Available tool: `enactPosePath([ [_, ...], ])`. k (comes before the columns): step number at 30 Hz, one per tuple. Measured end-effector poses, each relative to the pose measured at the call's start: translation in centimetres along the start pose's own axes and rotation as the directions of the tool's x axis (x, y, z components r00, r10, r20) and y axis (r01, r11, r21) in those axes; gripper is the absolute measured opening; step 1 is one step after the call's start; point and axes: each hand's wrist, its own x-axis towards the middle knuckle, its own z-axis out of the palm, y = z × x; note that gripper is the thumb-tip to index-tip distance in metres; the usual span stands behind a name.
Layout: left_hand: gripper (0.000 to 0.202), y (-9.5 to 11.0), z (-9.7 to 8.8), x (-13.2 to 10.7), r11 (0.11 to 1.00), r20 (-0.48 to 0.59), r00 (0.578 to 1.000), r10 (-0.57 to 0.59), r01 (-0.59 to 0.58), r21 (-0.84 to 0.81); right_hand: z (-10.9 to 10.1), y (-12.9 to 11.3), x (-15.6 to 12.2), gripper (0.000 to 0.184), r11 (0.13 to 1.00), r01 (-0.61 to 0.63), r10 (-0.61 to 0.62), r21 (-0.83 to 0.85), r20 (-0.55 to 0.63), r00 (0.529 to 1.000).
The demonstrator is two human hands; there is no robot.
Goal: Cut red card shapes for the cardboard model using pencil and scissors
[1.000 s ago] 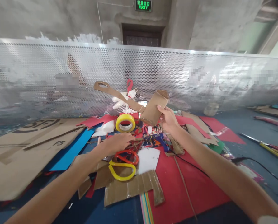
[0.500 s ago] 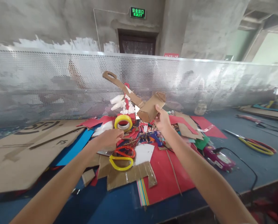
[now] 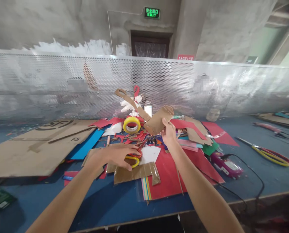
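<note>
far to the left of the yellow tape roll (image 3: 125,125) and on its near side i see a green box (image 3: 1,197), only partly in view. a large printed cardboard sheet (image 3: 42,142) lies left of the roll, and a blue sheet (image 3: 86,146) shows along its edge, closer to the roll. on the roll's near side i have the left hand (image 3: 118,156) palm down, fingers and thumb spread, over the handles of the red-and-yellow-handled scissors (image 3: 134,161); i cannot tell whether it touches them. my cardboard piece (image 3: 156,120), a folded body with a long loop-ended strip, is raised right of the roll, the strip slanting up to the left beyond it. the right hand (image 3: 169,132) grasps that body near its right edge, thumb on the front. right of the roll and nearer, a red sheet (image 3: 167,174) lies on the blue table (image 3: 251,129). well right of the roll are a purple device (image 3: 225,165) with a black cord and, farther right, another pair of scissors (image 3: 272,155).
</note>
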Motion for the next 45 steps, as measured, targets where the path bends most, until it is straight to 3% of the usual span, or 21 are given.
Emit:
enactPosePath([
  [4, 0.055, 0.5, 1.2, 0.0, 0.996, -0.092, 0.994, 0.053, -0.046, 0.078, -0.3, -0.3, 0.5, 0.043, 1.000, 0.003, -0.003, 0.000, 0.009, 1.000],
  [7, 0.056, 0.0, 1.3, -0.1, 0.989, -0.129, 0.988, 0.080, -0.062, 0.133, -0.4, -0.5, 0.8, 0.045, 1.000, 0.001, -0.001, 0.012, 0.017, 1.000],
  [12, 0.067, -3.3, -0.4, -0.7, 0.983, -0.237, 0.971, -0.017, 0.060, 0.175, -0.2, -0.8, 0.4, 0.045, 0.999, 0.036, -0.036, 0.006, 0.007, 0.999],
  [16, 0.051, -6.0, -0.5, 0.0, 0.949, -0.213, 0.969, -0.125, 0.180, 0.260, -0.1, -0.8, -0.1, 0.044, 0.999, 0.042, -0.041, -0.023, 0.023, 0.999],
  [22, 0.051, -8.3, 2.1, 1.8, 0.939, -0.247, 0.968, -0.029, 0.111, 0.326, -0.1, -0.7, -0.5, 0.044, 0.999, 0.033, -0.030, -0.044, 0.068, 0.997],
  [25, 0.054, -9.0, 2.6, 1.9, 0.939, -0.325, 0.946, 0.006, 0.107, 0.328, 0.0, -0.9, -0.8, 0.042, 0.998, 0.029, -0.025, -0.061, 0.077, 0.997],
  [30, 0.041, -9.6, 2.0, 0.6, 0.920, -0.462, 0.875, -0.144, 0.290, 0.263, 0.2, -1.1, -1.2, 0.042, 0.997, 0.035, -0.029, -0.069, 0.088, 0.996],
  [34, 0.036, -10.0, 2.4, -0.7, 0.879, -0.440, 0.825, -0.355, 0.455, 0.142, 0.3, -1.0, -1.2, 0.042, 0.995, 0.041, -0.031, -0.094, 0.107, 0.994],
  [39, 0.035, -10.4, 3.0, -0.9, 0.879, -0.398, 0.827, -0.398, 0.468, 0.093, 0.3, -0.9, -1.2, 0.040, 0.992, 0.052, -0.037, -0.118, 0.131, 0.991],
  [45, 0.034, -9.4, 2.5, -0.5, 0.879, -0.380, 0.818, -0.431, 0.475, 0.027, 0.2, -0.7, -1.2, 0.041, 0.993, 0.032, -0.015, -0.111, 0.148, 0.989],
])
